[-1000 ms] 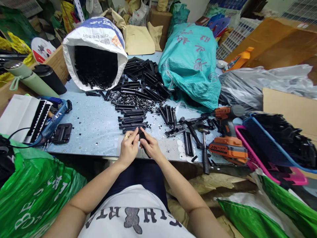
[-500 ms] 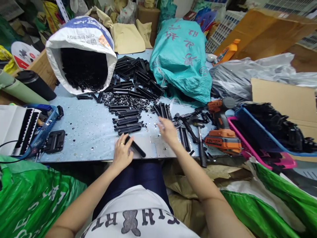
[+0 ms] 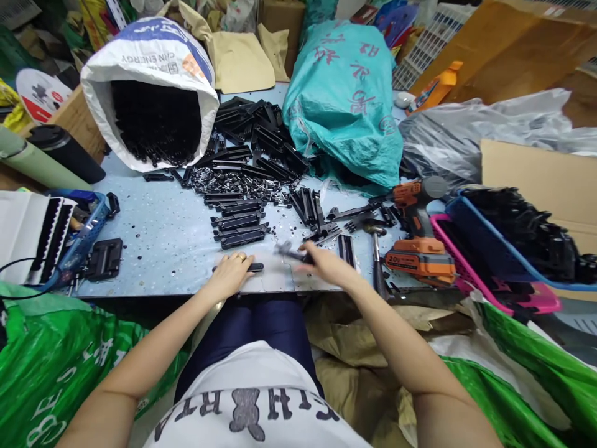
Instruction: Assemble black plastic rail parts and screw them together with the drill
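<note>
My left hand (image 3: pixel 231 274) lies over a long black plastic strip (image 3: pixel 255 267) near the table's front edge, fingers gripping it from above. The strip now lies roughly level across the table, its right end showing past my fingertips. My right hand (image 3: pixel 329 264) is closed on a dark tool with a greyish head (image 3: pixel 291 252). The tool is smeared by motion and looks like pliers; its head points left, above the bare plate on the table. Just beyond my left hand is a stack of black plastic parts (image 3: pixel 240 236). More black strips (image 3: pixel 346 249) lie beside my right hand.
Loose small metal pins (image 3: pixel 242 183) and a black parts heap (image 3: pixel 261 127) lie farther back, between a white sack (image 3: pixel 149 68) and a teal sack (image 3: pixel 342 106). To the right are a hammer (image 3: pixel 377 264), a cordless drill (image 3: pixel 420 249) and a blue basket (image 3: pixel 494 246).
My right hand has picked up the dark tool and moved toward the middle. Under my left hand, the strip has turned from slanted to nearly level. The view has shifted slightly.
</note>
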A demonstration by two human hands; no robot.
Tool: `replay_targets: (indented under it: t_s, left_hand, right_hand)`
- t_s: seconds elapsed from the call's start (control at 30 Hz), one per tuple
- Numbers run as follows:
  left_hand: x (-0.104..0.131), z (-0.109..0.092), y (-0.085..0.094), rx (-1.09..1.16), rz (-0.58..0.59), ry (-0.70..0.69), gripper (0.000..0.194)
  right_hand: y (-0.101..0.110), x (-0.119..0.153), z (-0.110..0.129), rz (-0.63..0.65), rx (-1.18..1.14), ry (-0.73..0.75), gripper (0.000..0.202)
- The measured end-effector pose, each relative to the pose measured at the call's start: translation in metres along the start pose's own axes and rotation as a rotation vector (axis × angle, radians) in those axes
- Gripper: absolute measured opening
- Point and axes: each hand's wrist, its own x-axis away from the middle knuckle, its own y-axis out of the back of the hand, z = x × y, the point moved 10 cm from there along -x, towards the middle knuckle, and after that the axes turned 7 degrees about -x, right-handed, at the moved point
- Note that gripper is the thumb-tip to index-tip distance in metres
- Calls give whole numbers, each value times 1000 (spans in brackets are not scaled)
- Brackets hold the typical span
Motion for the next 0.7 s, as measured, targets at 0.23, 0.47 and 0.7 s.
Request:
replay_targets:
  t_s: [0.23, 0.47, 0.7]
  left_hand:
    - [-8, -11, 2, 149, 31, -28, 50]
    - [1, -12, 7, 245, -106, -55, 43]
    - [6, -2, 9, 235, -187, 24, 36]
  right_hand:
    - [-54, 1, 70, 165, 227, 249, 33]
    - [-35, 7, 86, 17, 348, 205, 31]
    - [-22, -1, 102, -2, 367, 275, 31]
